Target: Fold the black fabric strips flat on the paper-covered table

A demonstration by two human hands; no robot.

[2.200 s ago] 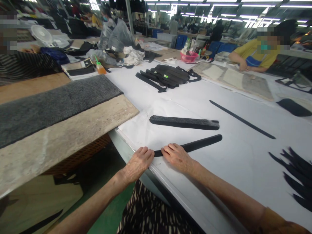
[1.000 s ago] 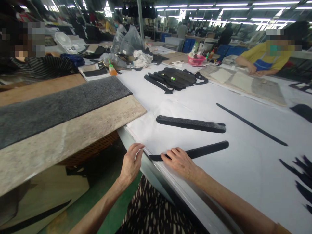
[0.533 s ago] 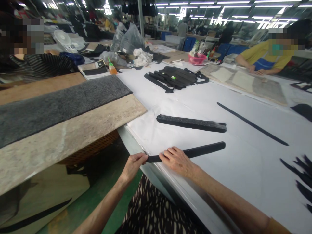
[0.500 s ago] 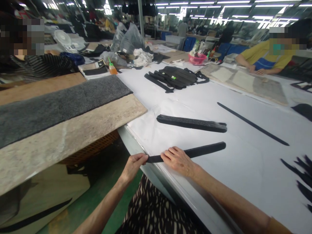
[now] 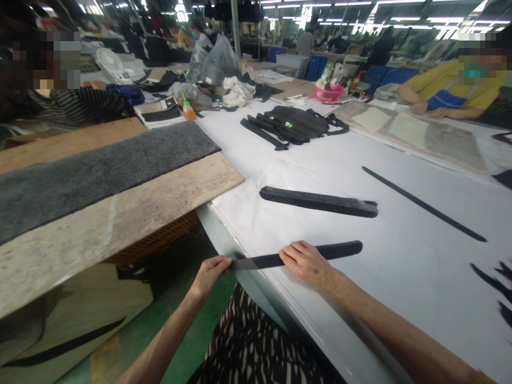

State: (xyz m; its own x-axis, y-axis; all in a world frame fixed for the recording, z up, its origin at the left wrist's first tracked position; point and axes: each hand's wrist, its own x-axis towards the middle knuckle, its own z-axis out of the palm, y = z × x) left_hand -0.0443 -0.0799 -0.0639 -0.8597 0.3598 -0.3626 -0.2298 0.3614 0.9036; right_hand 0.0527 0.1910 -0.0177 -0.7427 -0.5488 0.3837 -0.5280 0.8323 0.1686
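Note:
A black fabric strip [image 5: 340, 250] lies across the near edge of the white table [image 5: 400, 298]. My left hand [image 5: 210, 274] pinches its left end beyond the table edge. Bent over the strip's middle is my right hand [image 5: 306, 262], its fingers together and resting on the fabric. Behind it lies a stack of black strips [image 5: 318, 201]. A single thin black strip [image 5: 424, 202] is farther right. At the back sits a pile of black pieces [image 5: 298, 124] with small green tags.
At the left, a board [image 5: 200, 186] carries a dark grey cloth [image 5: 108, 165]. An orange glue bottle [image 5: 189, 111] and a pink basket [image 5: 330, 93] stand farther back. A person in yellow [image 5: 436, 85] works at the right; another in stripes [image 5: 84, 106] is at the left.
My left hand has moved left and slightly down, drawing the strip's left end farther past the table edge. The strip's right end has shifted left and down. The view has shifted slightly.

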